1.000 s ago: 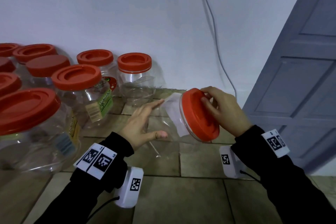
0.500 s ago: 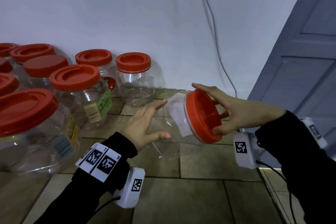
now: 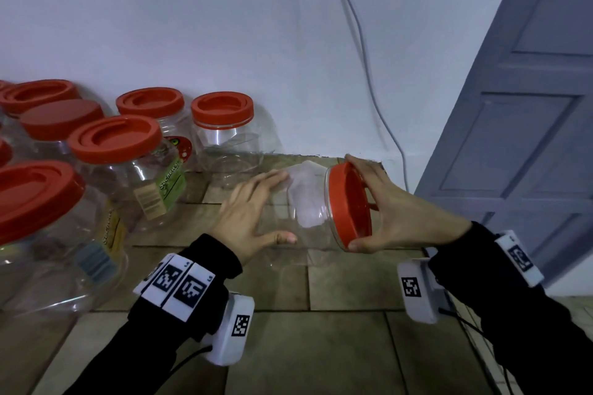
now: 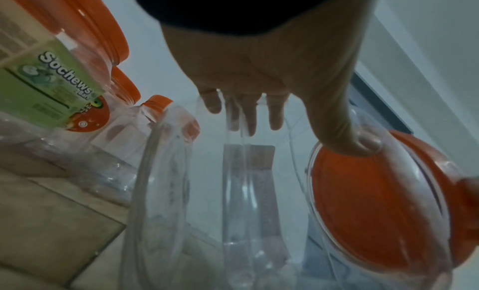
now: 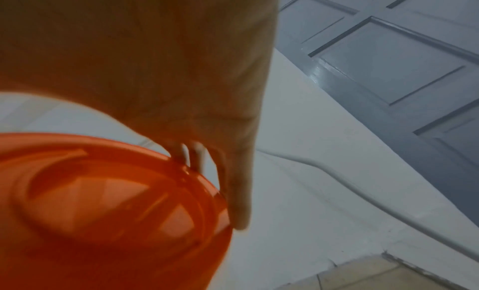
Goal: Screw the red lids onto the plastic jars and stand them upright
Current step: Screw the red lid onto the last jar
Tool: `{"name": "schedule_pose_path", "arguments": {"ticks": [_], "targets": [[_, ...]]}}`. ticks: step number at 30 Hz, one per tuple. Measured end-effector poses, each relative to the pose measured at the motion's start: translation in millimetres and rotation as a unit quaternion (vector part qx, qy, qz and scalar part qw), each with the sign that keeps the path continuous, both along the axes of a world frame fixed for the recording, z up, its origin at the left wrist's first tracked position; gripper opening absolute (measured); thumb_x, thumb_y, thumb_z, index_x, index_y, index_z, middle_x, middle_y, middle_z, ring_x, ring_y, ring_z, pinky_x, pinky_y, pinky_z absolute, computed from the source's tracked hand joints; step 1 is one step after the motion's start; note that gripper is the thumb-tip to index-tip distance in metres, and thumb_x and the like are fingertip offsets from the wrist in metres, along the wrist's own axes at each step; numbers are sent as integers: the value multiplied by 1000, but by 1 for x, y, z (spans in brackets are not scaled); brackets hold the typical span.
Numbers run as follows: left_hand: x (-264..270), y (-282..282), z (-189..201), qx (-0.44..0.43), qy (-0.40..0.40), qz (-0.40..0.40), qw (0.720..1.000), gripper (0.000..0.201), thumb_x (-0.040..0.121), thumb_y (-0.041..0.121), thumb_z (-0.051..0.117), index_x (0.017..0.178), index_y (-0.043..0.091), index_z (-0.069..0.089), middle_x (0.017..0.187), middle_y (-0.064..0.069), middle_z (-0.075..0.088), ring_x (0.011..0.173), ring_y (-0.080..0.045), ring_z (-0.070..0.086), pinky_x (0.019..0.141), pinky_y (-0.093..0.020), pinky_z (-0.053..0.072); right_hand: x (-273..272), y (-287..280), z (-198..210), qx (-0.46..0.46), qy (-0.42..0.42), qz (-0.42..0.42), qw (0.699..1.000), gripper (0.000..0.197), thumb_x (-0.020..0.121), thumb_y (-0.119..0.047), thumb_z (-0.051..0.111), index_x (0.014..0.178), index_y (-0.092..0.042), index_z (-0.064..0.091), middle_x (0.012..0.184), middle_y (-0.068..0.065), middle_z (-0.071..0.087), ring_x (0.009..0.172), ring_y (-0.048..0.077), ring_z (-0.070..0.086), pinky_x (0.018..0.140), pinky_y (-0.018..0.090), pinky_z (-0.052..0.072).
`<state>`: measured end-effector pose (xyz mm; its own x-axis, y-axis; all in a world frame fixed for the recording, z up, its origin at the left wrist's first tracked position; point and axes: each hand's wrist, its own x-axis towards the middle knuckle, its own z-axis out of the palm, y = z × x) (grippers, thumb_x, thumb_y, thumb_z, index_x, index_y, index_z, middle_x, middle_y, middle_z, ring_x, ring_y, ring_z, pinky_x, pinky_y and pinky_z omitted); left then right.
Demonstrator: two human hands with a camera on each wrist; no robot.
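A clear plastic jar [image 3: 301, 212] lies on its side above the floor, mouth to the right, with a red lid [image 3: 349, 205] on that mouth. My left hand [image 3: 256, 205] holds the jar's body, fingers spread over the top and thumb under it. My right hand [image 3: 378, 205] grips the lid's rim, fingers on the upper edge and thumb at the lower edge. In the left wrist view the thumb presses the jar [image 4: 243, 192] beside the lid [image 4: 376, 202]. In the right wrist view my fingers [image 5: 241, 192] wrap the lid's [image 5: 108, 208] edge.
Several capped jars [image 3: 221, 138] stand upright at the left on the tiled floor [image 3: 321, 346], along the white wall. A white cable [image 3: 365, 51] runs down the wall. A grey door [image 3: 526, 138] stands open at the right, close to my right arm.
My right hand has turned on the lid, from cupping its face to spanning its rim with fingers above and thumb below. The left hand has kept its hold on the jar.
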<state>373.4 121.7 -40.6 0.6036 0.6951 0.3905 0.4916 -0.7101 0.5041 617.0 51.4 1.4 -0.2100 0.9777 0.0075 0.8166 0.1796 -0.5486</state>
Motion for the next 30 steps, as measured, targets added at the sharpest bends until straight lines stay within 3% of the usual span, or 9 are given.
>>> {"name": "schedule_pose_path", "arguments": {"ticks": [4, 7, 10, 14, 17, 20, 23, 26, 30], "targets": [[2, 4, -3, -1, -35, 13, 999, 98, 50, 91, 32, 131, 37, 25, 132, 17, 26, 117, -2, 20, 99, -29, 18, -14, 5, -2, 17, 46, -85, 995, 107, 54, -80, 53, 144, -36, 14, 141, -5, 31, 120, 16, 44, 95, 37, 46], [3, 3, -5, 38, -28, 18, 999, 103, 53, 90, 31, 135, 28, 31, 130, 15, 28, 114, 2, 18, 99, -32, 18, -16, 7, 2, -77, 70, -105, 989, 96, 65, -83, 36, 143, -29, 21, 135, 0, 44, 101, 17, 59, 75, 35, 54], [1, 2, -2, 33, -20, 11, 999, 101, 51, 90, 31, 133, 32, 28, 131, 16, 27, 113, 5, 17, 98, -31, 17, -3, 8, 6, -116, 14, -20, 993, 113, 62, -71, 66, 141, -45, -10, 150, -7, 14, 133, 14, 30, 106, 36, 34], [-3, 9, 0, -5, -35, 10, 999, 98, 47, 92, 34, 129, 39, 24, 132, 18, 27, 117, -3, 22, 99, -28, 17, -3, 11, 9, -49, 7, 30, 998, 119, 62, -32, 85, 139, -45, -5, 130, -18, 14, 126, 7, 25, 100, 24, 35], [-6, 11, -1, -1, -45, 4, 999, 101, 47, 91, 37, 130, 36, 27, 134, 14, 30, 119, -9, 26, 99, -30, 18, -15, 9, 4, -34, 26, -22, 999, 103, 66, -55, 74, 143, -37, 7, 136, -10, 28, 116, 12, 44, 95, 32, 46], [-7, 9, -1, 12, -41, 5, 999, 101, 48, 90, 37, 131, 33, 27, 134, 13, 30, 120, -10, 26, 99, -32, 18, -29, 5, -2, -74, 116, -82, 987, 76, 75, -74, 42, 137, -33, 27, 116, -7, 53, 89, 12, 62, 68, 37, 57], [-9, 9, -2, 11, -49, 6, 999, 102, 48, 90, 38, 132, 33, 27, 133, 15, 30, 120, -8, 26, 100, -32, 18, -19, 8, -7, -91, 93, -51, 990, 96, 65, -84, 45, 143, -35, 15, 140, -3, 40, 118, 10, 48, 90, 32, 48], [-15, 13, -4, -10, -71, 13, 997, 100, 47, 89, 41, 131, 36, 26, 133, 18, 29, 117, -1, 24, 102, -33, 22, -12, 10, -7, -35, 31, 38, 998, 122, 59, -56, 78, 141, -45, -12, 150, -20, -3, 137, -4, 6, 107, 14, 18], [-20, 16, -6, -27, -80, 16, 996, 98, 47, 88, 44, 131, 41, 25, 135, 17, 30, 116, 1, 25, 103, -36, 23, -23, 14, -7, 76, 25, 16, 997, 114, 59, -47, 82, 142, -40, 5, 134, -17, 18, 127, 6, 26, 105, 30, 36]]}}
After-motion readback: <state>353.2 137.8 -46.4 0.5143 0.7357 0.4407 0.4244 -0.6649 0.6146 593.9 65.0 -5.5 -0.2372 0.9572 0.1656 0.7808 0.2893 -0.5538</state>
